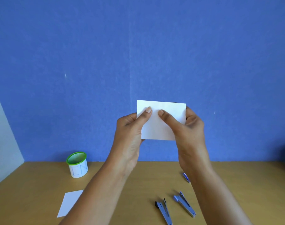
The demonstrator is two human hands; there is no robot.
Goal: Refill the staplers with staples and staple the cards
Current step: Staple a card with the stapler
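while my left hand (130, 125) and right hand (189, 125) pinch the white rectangular card (164, 114) aloft, i'd square its edges before reaching for the open black metal stapler (163, 211) on the wooden bench (122, 200).

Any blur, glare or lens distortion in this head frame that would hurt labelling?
Head view: even, soft lighting, no glare; the held card is bright but its edges stay sharp; the staplers cast only faint shadows; the wide lens bends the desk edge and the left wall; a dark blur intrudes at the right edge.

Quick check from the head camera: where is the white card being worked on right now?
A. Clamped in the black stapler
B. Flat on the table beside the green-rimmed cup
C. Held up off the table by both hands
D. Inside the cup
C: the white card is pinched between the left hand and right hand, raised above the table.
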